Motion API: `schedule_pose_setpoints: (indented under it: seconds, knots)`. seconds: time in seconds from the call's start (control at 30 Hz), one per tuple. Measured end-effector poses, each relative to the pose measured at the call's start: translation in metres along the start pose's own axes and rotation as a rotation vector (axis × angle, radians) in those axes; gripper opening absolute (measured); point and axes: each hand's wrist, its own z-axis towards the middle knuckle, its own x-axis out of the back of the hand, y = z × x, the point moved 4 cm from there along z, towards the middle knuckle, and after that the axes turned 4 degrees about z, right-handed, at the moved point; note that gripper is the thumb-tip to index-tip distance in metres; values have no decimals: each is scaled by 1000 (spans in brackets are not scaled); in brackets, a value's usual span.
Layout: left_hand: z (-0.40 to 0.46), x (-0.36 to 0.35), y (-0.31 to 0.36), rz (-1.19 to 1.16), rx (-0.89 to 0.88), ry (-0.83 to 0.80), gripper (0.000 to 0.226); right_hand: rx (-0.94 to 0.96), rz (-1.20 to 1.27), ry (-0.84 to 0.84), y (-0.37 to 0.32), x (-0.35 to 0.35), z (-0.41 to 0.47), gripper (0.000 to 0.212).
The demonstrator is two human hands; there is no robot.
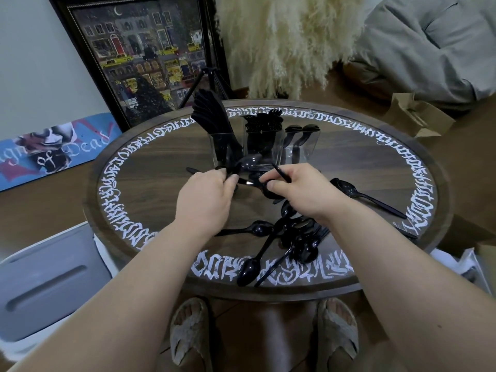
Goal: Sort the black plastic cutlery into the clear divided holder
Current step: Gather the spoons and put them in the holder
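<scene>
A person stands over a round, dark wooden counter [150, 167] ringed with white calligraphy, both bare arms stretched out above it. Toward the far side of the counter stands the clear divided holder [264, 149], upright, with three compartments side by side: the left one is packed with black knives [212, 116] fanned out and leaning left, the middle one holds black forks [265, 120], and the right one holds a few black spoons [302, 132]. Just in front of the holder, the left hand [206, 200] has its fingers curled around a small bunch of spoons [247, 162], their bowls pointing toward the holder. Close beside it, the right hand [300, 189] pinches a thin black handle [280, 171] between thumb and fingers. A loose pile of black spoons [298, 237] lies on the near side of the counter under the right forearm, and one single spoon [359, 193] lies apart to the right. Beyond the counter, a framed city painting [145, 49] leans on the wall beside pale pampas grass [284, 41]. A painted skateboard deck [53, 149] lies on the floor to the left.
</scene>
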Motion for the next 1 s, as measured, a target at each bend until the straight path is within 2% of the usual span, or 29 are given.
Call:
schedule_pose_setpoints:
  seconds: [0.13,0.3,0.4,0.47,0.63,0.7,0.83,0.87,1.0]
  knots:
    - [-3,-10,8,10,-73,-129,25,21,76,-18,0,-3,0,6]
    - [-1,-9,6,52,-54,-114,32,-24,397,-1,1,-1,1,20]
    - [-1,-8,8,93,-47,-113,35,-75,496,76,5,0,2,21]
    - [-2,-10,10,89,-75,-145,35,-104,527,132,10,1,5,20]
    - [-7,-14,12,-211,-94,-275,26,-116,562,169,14,0,8,16]
    - [-9,-15,13,-242,-103,-319,17,-126,541,172,17,0,9,15]
    - [-11,-16,14,-194,-116,-358,20,-105,483,169,14,0,8,7]
    - [-9,-15,15,-169,-114,-328,22,-109,463,186,12,1,8,8]
    - [-4,-8,13,-112,-53,-202,27,-153,529,343,10,11,6,39]
